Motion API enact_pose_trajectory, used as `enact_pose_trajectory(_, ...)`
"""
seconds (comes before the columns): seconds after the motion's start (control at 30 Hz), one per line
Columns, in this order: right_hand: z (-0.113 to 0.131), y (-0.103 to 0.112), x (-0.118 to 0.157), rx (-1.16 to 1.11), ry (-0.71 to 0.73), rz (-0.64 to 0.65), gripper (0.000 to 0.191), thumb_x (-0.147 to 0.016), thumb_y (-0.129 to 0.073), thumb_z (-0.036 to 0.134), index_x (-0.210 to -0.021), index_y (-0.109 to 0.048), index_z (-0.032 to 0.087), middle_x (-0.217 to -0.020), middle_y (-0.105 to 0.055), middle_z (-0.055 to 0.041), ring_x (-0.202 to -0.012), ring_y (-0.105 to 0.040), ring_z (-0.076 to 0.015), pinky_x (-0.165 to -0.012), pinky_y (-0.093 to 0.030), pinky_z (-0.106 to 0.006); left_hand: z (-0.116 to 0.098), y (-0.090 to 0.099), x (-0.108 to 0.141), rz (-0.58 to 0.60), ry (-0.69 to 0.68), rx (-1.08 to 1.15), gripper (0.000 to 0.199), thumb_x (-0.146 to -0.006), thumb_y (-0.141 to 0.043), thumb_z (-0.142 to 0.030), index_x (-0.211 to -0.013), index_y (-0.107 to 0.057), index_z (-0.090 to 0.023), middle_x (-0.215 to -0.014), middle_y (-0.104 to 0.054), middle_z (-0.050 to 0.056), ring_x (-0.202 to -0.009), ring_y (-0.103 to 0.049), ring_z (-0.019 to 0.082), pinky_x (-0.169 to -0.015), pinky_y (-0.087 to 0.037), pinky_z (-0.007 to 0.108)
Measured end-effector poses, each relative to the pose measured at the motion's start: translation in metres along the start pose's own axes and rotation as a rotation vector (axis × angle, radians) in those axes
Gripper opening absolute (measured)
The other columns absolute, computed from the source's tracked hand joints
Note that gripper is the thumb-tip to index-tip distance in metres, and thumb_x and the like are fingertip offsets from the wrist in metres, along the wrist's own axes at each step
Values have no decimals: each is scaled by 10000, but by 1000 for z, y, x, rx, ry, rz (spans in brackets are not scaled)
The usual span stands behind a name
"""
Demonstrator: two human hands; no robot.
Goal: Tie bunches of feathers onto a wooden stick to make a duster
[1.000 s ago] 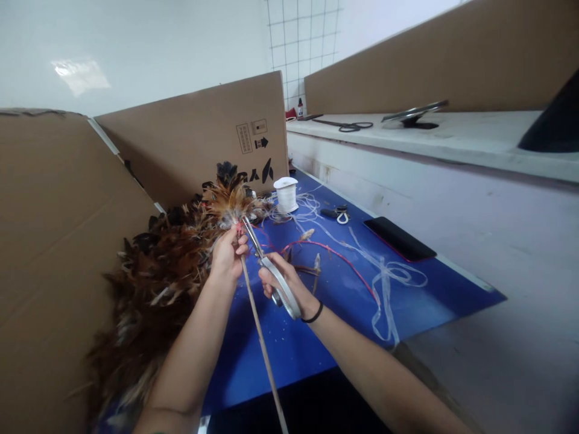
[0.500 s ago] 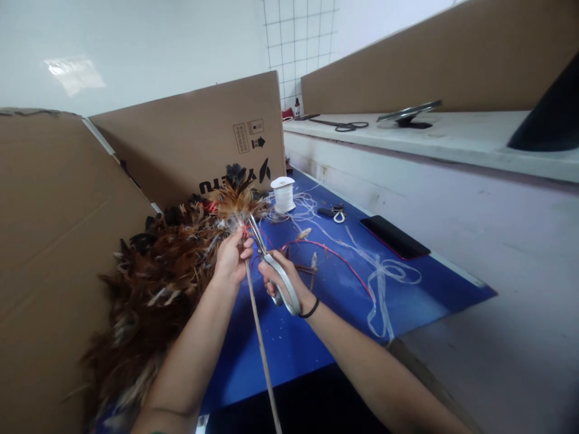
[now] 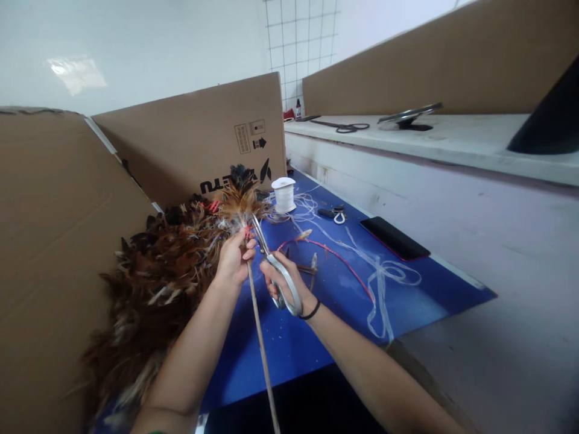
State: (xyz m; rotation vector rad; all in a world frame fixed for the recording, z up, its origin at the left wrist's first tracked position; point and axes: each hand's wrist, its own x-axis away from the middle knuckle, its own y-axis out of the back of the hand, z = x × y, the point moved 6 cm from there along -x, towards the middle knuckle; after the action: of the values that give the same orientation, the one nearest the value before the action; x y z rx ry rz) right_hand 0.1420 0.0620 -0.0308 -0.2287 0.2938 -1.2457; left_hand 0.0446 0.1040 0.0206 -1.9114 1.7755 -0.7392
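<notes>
Feather duster point(image 3: 240, 202) stands over the far part of the blue bench point(image 3: 298, 343), by the brown feather pile point(image 3: 158, 280), its thin stick point(image 3: 260, 328) slanting toward the near edge. Left hand point(image 3: 234, 258) closes around the stick just below the red binding point(image 3: 247, 232), and right hand point(image 3: 286, 276) grips scissors point(image 3: 293, 294) whose blades lie beside it. It should handle light, with a stiff stick but soft, easily crushed feathers, so hold it below the binding.

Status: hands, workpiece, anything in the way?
Left hand gripping stick below feather tuft. Right hand holding scissors beside red binding. Tuft crowds binding; feather pile at left.
</notes>
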Motion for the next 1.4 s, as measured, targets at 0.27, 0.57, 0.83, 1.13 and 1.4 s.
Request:
enact_pose_trajectory(0.27, -12, 0, -4, -129, -63, 47, 489, -667, -652, 612, -826, -398, 225, -567, -479, 89, -401, -423, -40, -356, -339, -146, -1, 5, -3, -23, -18, -2, 138, -843, -501, -109, -706, -514, -103, -616, -484, 9, -428, -415, 24, -288, -211, 90)
enact_pose_trajectory(0.57, 11, 24, 6, 178, -63, 45, 421, -726, -605, 580, -865, -457, 211, -599, -501, 65, -422, -430, -58, -398, -343, -186, -10, 12, -8, -90, -96, -36, 147, -849, -455, -81, -713, -499, -112, -636, -537, 31, -435, -422, 34, -313, -226, 104)
enact_pose_trajectory(0.83, 41, 108, -7, 1286, -104, -252, 501, -664, -625, 577, -1013, -570, 222, -802, -669, -50, -755, -620, -227, -603, -398, -284, -10, 16, -13, -64, -96, -14, 149, -870, -400, -84, -758, -488, -123, -690, -607, 82, -437, -434, 43, -337, -241, 112)
enact_pose_trajectory(1.13, 37, 159, -29, 1606, -232, -344, 497, -734, -541, 423, -1172, -512, 191, -1013, -663, -141, -948, -625, -307, -722, -443, -354, -10, 16, -12, -64, -99, -48, 101, -812, -451, -51, -791, -467, -148, -712, -651, 87, -461, -506, 68, -359, -273, 121)
enact_pose_trajectory(1.4, 39, 182, -36, 1642, -318, -369, 590, -729, -553, 473, -1223, -468, 161, -1062, -639, -172, -993, -607, -336, -737, -459, -382, -7, 20, -11, -146, -123, -146, 192, -749, -575, -51, -906, -514, -144, -787, -684, 74, -580, -637, 118, -460, -464, 174)
